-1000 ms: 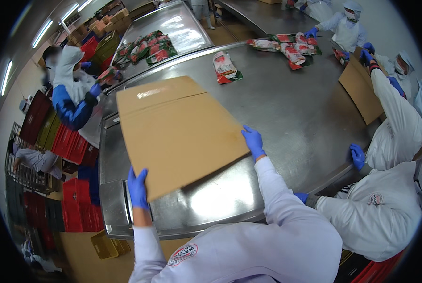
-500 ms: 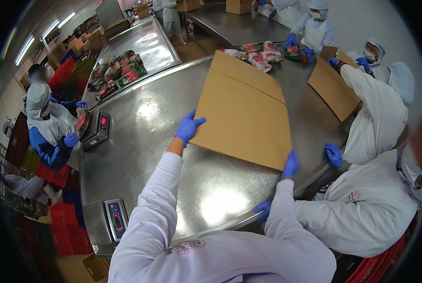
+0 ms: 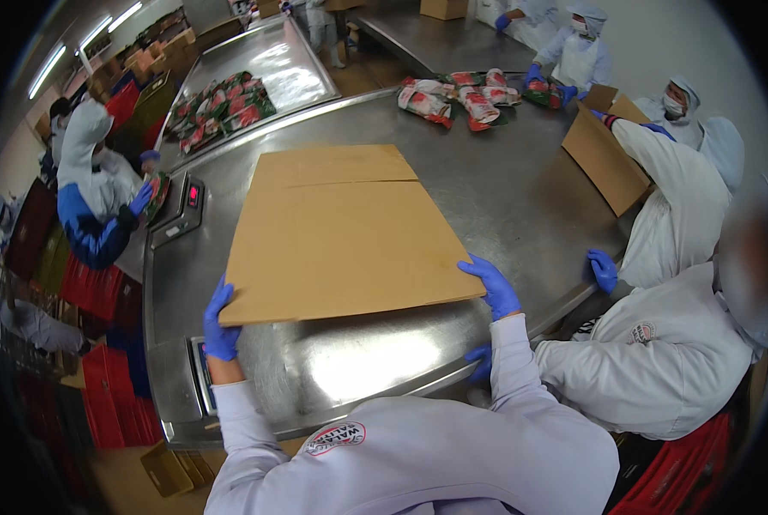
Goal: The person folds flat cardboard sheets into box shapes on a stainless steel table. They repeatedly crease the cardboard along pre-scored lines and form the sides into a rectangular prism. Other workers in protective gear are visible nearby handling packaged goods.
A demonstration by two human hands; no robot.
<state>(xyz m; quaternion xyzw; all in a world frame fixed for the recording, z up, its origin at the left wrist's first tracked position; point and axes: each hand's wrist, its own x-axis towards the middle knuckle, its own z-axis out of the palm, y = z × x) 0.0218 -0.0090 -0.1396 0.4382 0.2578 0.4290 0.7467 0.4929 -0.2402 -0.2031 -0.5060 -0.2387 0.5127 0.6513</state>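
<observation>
A flattened cardboard box (image 3: pixel 341 240) spans the space between my two hands, its near edge facing me. My left hand (image 3: pixel 220 324), in a blue glove, grips its near left corner. The near right corner is gripped by my right hand (image 3: pixel 492 286), gloved the same way, with the thumb over the top. Beneath the cardboard is the steel table (image 3: pixel 521 189); whether the sheet touches it, I cannot tell. A digital scale (image 3: pixel 199 373) stands close to my left forearm, partly covered by it.
Several red-and-green packages (image 3: pixel 478 101) lie at the table's far side; more fill a second table (image 3: pixel 290 64). A co-worker at the left holds a package beside another scale (image 3: pixel 181 215). Co-workers line the right edge, one handling an open carton (image 3: pixel 605 159). Red crates (image 3: pixel 118 390) stand lower left.
The cardboard has moved left and turned counterclockwise, so its near edge is almost level. My left hand went left and down with it; my right hand shifted slightly left. More packages are uncovered behind.
</observation>
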